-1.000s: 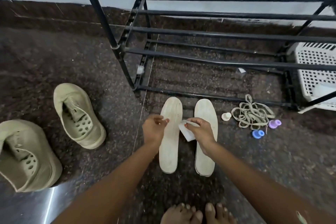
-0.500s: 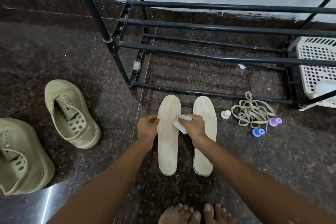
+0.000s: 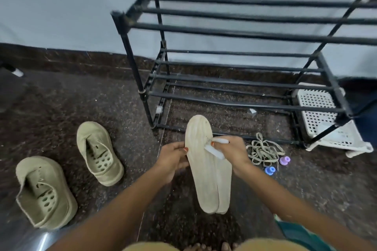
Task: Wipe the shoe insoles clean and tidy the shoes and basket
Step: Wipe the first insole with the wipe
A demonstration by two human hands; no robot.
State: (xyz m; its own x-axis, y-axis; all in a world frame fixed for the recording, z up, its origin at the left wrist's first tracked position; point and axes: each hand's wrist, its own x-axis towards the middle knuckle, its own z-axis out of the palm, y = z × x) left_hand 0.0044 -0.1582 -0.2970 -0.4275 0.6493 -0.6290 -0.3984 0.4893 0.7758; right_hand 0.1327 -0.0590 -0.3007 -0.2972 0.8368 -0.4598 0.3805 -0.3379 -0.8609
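Your open floor (image 3: 67,98) lies at 10 o'clock; rack (image 3: 240,85) blocks 12, laces (image 3: 263,152) clutter 3, shoes (image 3: 98,152) crowd 9.

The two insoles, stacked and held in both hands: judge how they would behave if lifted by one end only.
The insoles look thin and flat, so probably light and likely to bend or droop. Loosely stacked, edges offset, they might slide apart. The left hand and right hand both grip mid-length, which suggests support helps.

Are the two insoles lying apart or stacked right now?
Stacked. The insoles overlap, one's edge showing beneath the other, held between the left hand and right hand.
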